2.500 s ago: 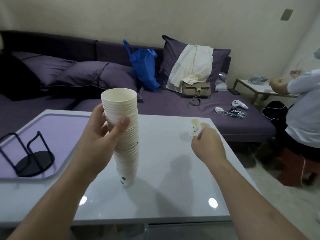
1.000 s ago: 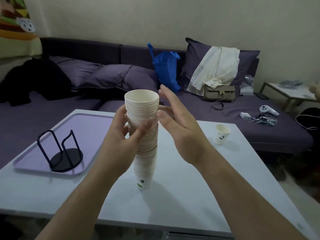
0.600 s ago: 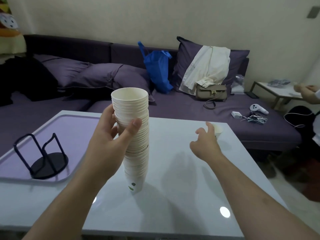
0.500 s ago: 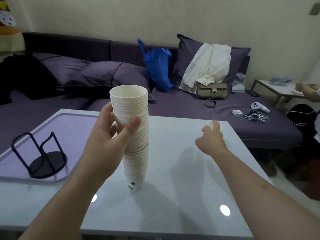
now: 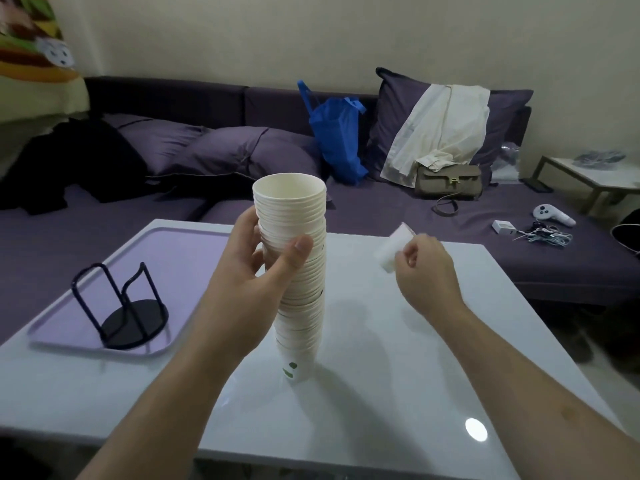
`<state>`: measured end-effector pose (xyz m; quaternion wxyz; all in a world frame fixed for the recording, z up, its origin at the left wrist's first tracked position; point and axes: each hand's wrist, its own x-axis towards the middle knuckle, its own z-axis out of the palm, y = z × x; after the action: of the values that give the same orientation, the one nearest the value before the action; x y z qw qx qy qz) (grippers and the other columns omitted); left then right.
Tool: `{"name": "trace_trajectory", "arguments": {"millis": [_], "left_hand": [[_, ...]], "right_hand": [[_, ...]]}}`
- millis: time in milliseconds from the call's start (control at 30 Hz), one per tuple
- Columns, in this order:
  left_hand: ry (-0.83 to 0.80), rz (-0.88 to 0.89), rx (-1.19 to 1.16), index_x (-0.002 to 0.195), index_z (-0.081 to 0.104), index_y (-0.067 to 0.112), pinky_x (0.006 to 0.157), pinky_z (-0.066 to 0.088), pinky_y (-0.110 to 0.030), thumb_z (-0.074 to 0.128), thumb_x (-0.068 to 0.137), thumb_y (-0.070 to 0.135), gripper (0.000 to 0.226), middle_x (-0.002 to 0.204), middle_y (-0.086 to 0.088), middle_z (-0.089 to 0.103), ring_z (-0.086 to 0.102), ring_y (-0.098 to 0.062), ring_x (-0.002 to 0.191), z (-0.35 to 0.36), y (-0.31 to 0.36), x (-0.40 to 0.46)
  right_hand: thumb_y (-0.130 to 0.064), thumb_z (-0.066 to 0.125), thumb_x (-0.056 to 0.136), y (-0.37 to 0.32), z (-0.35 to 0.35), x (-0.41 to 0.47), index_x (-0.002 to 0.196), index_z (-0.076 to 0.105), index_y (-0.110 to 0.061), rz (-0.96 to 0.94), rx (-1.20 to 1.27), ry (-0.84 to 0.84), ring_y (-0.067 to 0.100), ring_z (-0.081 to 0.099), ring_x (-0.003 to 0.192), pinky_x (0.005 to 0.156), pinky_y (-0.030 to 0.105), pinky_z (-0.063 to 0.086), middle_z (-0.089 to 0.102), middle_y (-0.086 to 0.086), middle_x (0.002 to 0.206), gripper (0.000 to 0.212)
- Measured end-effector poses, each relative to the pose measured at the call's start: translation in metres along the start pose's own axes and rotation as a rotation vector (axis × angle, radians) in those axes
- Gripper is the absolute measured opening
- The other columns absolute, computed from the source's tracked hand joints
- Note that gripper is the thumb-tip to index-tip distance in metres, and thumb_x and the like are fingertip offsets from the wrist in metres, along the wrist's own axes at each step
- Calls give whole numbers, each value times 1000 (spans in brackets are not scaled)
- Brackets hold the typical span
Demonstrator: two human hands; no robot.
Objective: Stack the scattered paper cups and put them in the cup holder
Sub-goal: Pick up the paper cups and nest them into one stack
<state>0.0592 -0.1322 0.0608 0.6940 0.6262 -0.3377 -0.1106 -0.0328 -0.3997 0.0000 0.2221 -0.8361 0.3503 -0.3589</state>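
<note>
My left hand (image 5: 258,271) is wrapped round the upper part of the stack (image 5: 298,271), which stands upright on the table (image 5: 381,393) and already looks nearly complete, while my right hand (image 5: 424,271) pinches one loose cup (image 5: 393,249), tilted and blurred, just to the right of the stack and clear of the tabletop. I see no other stray cups, so I judge this to be the last one to drop in. After that the whole stack must go into the holder (image 5: 128,306), which stands with nothing in it on the tray (image 5: 62,337) to my left.
</note>
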Motion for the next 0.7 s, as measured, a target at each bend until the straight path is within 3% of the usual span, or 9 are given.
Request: {"name": "trace_trajectory", "arguments": {"millis": [67, 200, 267, 367, 467, 567, 700], "left_hand": [[1, 2, 8, 145, 59, 35, 107, 58, -45, 78, 96, 48, 54, 132, 8, 75, 74, -14, 122, 0, 2, -1], [5, 3, 25, 145, 59, 42, 111, 56, -51, 75, 91, 49, 57, 134, 12, 74, 73, -12, 124, -3, 4, -3], [3, 6, 27, 144, 59, 41, 112, 56, -52, 75, 91, 48, 56, 134, 10, 74, 73, -13, 123, -5, 5, -4], [-11, 21, 39, 144, 59, 40, 109, 57, -49, 74, 93, 46, 53, 134, 9, 75, 74, -14, 122, -6, 6, -7], [-9, 31, 48, 143, 59, 40, 102, 59, -38, 78, 96, 46, 51, 131, 11, 75, 74, -11, 119, -8, 8, -9], [-4, 32, 43, 141, 59, 40, 94, 59, -27, 74, 94, 42, 49, 129, 13, 76, 74, -10, 116, -9, 10, -9], [-14, 19, 47, 143, 58, 41, 90, 61, -24, 74, 100, 32, 47, 129, 13, 75, 74, -11, 116, -11, 8, -8]], "right_hand": [[-18, 60, 102, -43, -19, 3, 92, 52, -12, -87, 155, 86, 20, 56, 83, 63, 24, 36, 58, 3, 91, 14], [-21, 58, 108, -129, -66, -5, 104, 42, -13, -298, 467, 235, -1, 54, 73, 66, 14, 45, 51, -7, 89, 19], [-20, 55, 110, -157, -81, -14, 111, 37, -13, -393, 581, 285, 5, 59, 76, 70, 24, 54, 51, -1, 95, 20], [-18, 49, 112, -179, -89, -26, 118, 33, -15, -451, 680, 297, 29, 66, 81, 75, 45, 61, 56, 9, 93, 18], [-17, 45, 113, -188, -87, -30, 122, 42, -12, -516, 639, 225, 20, 63, 79, 75, 44, 58, 56, 5, 89, 10], [-15, 43, 114, -187, -76, -32, 113, 58, -7, -589, 479, 134, 17, 57, 81, 73, 33, 50, 59, 0, 91, 16], [-13, 47, 112, -185, -61, -35, 108, 66, -11, -670, 279, 62, 17, 50, 85, 75, 21, 37, 52, -4, 91, 20]]}}
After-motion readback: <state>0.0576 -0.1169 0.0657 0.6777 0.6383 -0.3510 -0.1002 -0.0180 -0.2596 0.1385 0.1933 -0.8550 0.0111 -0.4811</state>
